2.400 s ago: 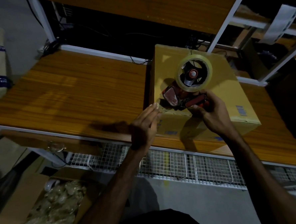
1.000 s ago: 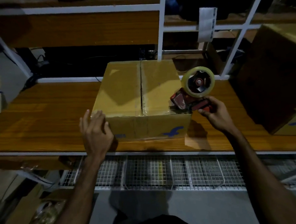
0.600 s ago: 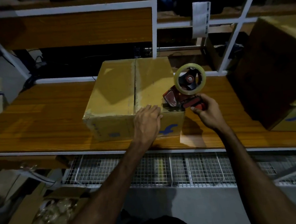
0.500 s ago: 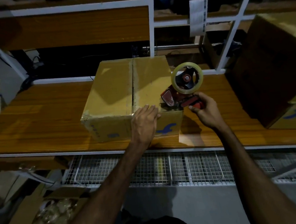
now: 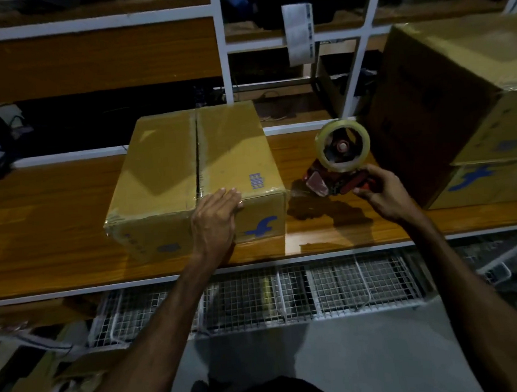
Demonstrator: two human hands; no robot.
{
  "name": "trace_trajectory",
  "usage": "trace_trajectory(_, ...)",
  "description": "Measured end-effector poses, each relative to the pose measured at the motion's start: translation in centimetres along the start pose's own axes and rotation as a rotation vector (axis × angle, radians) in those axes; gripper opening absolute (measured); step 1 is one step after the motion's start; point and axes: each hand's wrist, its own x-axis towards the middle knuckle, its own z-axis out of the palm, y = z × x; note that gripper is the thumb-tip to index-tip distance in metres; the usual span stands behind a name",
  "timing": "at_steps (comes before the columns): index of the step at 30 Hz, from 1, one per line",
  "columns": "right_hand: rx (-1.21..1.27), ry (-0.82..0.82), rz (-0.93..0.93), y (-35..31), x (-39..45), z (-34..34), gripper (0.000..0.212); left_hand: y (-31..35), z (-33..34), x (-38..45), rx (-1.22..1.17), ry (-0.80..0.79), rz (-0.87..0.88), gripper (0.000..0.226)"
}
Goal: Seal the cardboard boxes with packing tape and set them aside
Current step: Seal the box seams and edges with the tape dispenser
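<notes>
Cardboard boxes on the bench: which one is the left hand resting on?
The centre box, under the left hand; the stacked boxes at far right go untouched.

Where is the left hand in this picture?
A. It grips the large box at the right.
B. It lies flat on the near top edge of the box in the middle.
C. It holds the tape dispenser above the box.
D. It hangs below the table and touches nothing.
B: the left hand lies with straight fingers over the near top edge of the cardboard box, while the right hand holds the tape dispenser beside it.
</notes>
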Motion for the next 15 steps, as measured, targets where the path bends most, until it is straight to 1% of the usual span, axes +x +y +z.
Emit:
trace_trajectory(2, 0.035, -0.004, -0.007, 0.0, -0.3, 0.1, 0.045, -0.3, -0.1, 0.1, 0.012, -0.005, 0.026, 0.032)
trace_trajectory(4, 0.012, 0.008, -0.022, -0.2, -0.4, 0.2, 0.043, -0.7, -0.1, 0.1, 0.026, -0.009, 0.039, 0.032)
trace_trajectory(9, -0.228, 0.050, 0.001, -1.6, -1.4, 0.1, 0.047, -3.5, -1.0, 0.3, 0.008, -0.005, 0.027, 0.037)
trace_trajectory(11, -0.299, 0.056, -0.087, -2.5, -2.1, 0.6, 0.049, -4.4, -1.3, 0.5, 0.001, -0.018, 0.033, 0.036)
trace_trajectory(13, -0.402, 0.011, -0.205, -3.1, -2.7, 2.1, 0.051, -4.5, -1.3, 0.4, -0.011, -0.031, 0.027, 0.037)
trace_trajectory(15, -0.506, -0.021, -0.233, -3.2, -3.2, 3.9, 0.054, -4.4, -1.2, 0.4, -0.037, -0.031, 0.012, 0.037)
